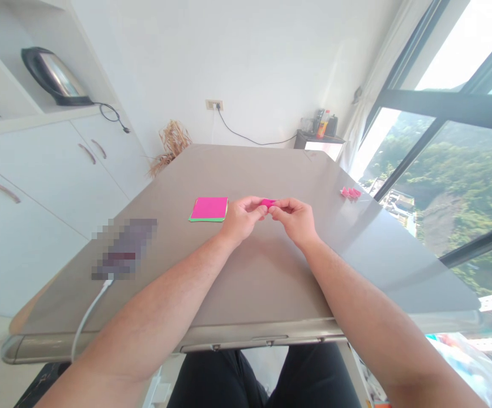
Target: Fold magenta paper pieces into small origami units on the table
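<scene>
Two bare forearms are extending from the near edge, above dark-trousered legs. Left hand and right hand are meeting over the middle of the table, each pinching closed, thumb against fingers, on one small pink piece; the fingers are partly hiding it. Just left of the left hand, one stack of square sheets is lying flat, pink on top, green showing at the near edge. Farther left and nearer, one pixelated dark object is resting with one white cable attached. Near the far right edge, a cluster of pink pieces is sitting, too small for sure counting. The smooth grey-brown tabletop is stretching toward a white wall. Left, white cabinets are showing three handles, with one kettle standing on a shelf above. At far left, dried stalks are leaning beside the table; right, windows are letting in daylight.
</scene>
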Tool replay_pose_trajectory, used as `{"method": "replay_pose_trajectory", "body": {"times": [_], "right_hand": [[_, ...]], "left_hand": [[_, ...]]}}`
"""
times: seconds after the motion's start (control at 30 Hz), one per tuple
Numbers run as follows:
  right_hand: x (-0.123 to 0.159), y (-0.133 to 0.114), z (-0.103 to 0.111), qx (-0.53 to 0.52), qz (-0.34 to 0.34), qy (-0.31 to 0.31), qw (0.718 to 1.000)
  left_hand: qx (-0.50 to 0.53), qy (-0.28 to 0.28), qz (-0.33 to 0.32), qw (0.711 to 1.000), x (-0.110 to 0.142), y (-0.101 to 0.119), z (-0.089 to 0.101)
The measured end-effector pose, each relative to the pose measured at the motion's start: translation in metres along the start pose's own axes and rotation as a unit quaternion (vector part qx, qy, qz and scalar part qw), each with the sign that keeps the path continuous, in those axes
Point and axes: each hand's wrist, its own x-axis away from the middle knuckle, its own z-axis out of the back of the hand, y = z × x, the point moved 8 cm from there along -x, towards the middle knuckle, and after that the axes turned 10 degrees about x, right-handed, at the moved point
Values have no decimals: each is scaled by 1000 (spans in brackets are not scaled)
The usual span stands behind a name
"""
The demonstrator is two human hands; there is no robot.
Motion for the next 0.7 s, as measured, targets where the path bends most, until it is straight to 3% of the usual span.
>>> {"method": "replay_pose_trajectory", "body": {"times": [0.2, 0.7], "right_hand": [[1, 0, 4, 23, -25, 24, 999], [0, -3, -2, -58, -22, 8, 998]], "left_hand": [[-21, -2, -7, 1000, 2, 2, -1], [-80, 6, 10, 997, 4, 4, -1]]}}
